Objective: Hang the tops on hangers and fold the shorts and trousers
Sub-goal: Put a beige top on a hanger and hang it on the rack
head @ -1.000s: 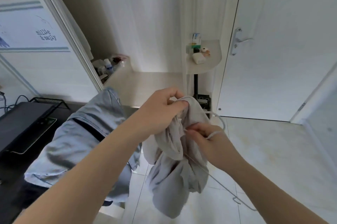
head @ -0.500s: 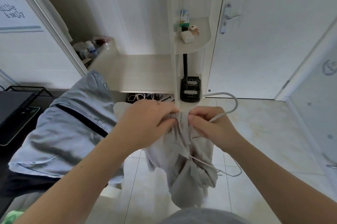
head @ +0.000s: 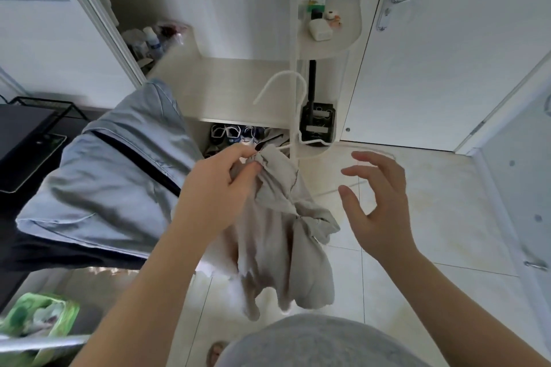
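A beige-grey top [head: 280,235] hangs bunched in front of me over the tiled floor. My left hand [head: 217,187] pinches its upper edge between thumb and fingers. A white hanger [head: 283,80] sticks up out of the top, its hook curving above the cloth and most of its frame hidden inside. My right hand [head: 375,202] hovers to the right of the top, fingers spread and relaxed, holding nothing. A light blue garment [head: 113,181] with a dark stripe lies spread on the surface at my left.
A white shelf unit [head: 238,89] stands ahead with bottles, small items on its rounded upper shelf and shoes underneath. A white door [head: 447,53] is at the right. A green patterned pack [head: 38,319] lies at lower left. A dark desk is at far left.
My right hand has let go of the hanger and top and moved off to the right, now spread. The hanger hook now stands upright above the cloth. My left hand keeps its pinch.
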`<control>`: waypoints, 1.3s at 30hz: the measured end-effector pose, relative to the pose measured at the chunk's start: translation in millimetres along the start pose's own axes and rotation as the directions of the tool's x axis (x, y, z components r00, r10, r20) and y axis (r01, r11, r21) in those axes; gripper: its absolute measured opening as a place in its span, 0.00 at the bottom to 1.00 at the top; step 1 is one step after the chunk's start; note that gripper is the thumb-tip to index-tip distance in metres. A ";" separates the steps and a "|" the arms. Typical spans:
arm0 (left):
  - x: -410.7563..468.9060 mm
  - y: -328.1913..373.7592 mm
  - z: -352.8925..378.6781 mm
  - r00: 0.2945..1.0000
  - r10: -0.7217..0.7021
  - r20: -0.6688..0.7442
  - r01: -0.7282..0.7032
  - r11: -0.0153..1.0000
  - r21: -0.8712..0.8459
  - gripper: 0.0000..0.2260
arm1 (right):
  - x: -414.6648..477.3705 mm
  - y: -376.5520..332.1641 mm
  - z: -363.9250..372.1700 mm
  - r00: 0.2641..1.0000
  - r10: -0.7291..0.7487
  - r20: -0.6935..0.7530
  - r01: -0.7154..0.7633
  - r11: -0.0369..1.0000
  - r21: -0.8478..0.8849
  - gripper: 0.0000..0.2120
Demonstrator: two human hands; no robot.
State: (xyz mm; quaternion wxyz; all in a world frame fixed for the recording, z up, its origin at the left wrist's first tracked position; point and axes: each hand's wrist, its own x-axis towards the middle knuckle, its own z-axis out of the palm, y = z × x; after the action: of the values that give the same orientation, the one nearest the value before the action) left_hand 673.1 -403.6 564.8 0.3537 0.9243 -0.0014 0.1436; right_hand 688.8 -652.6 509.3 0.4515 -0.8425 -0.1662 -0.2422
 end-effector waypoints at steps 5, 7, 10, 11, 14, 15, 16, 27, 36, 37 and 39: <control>-9.3 -3.8 1.9 0.996 -0.030 -0.084 0.023 0.997 -0.076 0.01 | -15.5 5.4 18.8 0.918 0.110 0.380 -0.186 0.968 0.168 0.08; -11.5 -3.8 1.1 0.994 -0.038 -0.107 0.026 0.994 -0.108 0.01 | -21.0 6.1 32.1 0.802 0.159 0.575 -0.274 0.954 0.118 0.18; -14.0 -4.2 -1.8 0.989 -0.067 -0.135 0.047 0.988 -0.144 0.01 | -22.5 2.9 54.8 0.696 0.180 0.695 -0.286 0.958 0.038 0.24; -14.9 -4.4 -3.2 0.987 -0.071 -0.143 0.050 0.987 -0.150 0.02 | -22.0 1.7 61.2 0.692 0.192 0.696 -0.271 0.963 0.003 0.21; -19.2 -5.9 -8.4 0.984 -0.088 -0.156 0.064 0.986 -0.153 0.02 | -21.8 1.1 70.6 0.704 0.236 0.670 -0.282 0.959 -0.042 0.08; -20.7 -7.1 -10.8 0.982 -0.099 -0.163 0.074 0.986 -0.152 0.02 | -23.0 3.6 71.1 0.690 0.242 0.682 -0.295 0.955 -0.040 0.05; -22.2 -8.6 -13.4 0.979 -0.110 -0.169 0.084 0.985 -0.151 0.02 | -25.1 8.4 71.6 0.663 0.247 0.707 -0.302 0.952 -0.049 0.04; -37.8 -29.7 -34.1 0.987 -0.161 -0.016 0.158 0.979 -0.132 0.07 | -38.9 82.4 65.7 0.624 0.364 0.691 -0.085 0.911 -0.403 0.13; -51.6 -43.7 -52.1 0.956 -0.222 0.192 0.240 0.968 -0.077 0.08 | -11.2 91.2 21.4 0.751 0.290 0.594 -0.060 0.925 -0.375 0.14; -52.3 -43.2 -51.2 0.949 -0.234 0.213 0.253 0.965 -0.065 0.07 | -6.4 86.7 17.0 0.757 0.273 0.594 -0.074 0.939 -0.337 0.15; -52.4 -39.3 -46.7 0.939 -0.230 0.254 0.250 0.967 -0.047 0.07 | 3.8 71.9 10.2 0.762 0.230 0.606 -0.107 0.966 -0.234 0.15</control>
State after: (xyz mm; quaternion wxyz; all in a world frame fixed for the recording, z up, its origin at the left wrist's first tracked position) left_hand 614.7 -348.8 558.3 0.4019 0.9135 0.0618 -0.0168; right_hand 730.4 -682.4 457.6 0.3099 -0.9245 -0.2072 0.0799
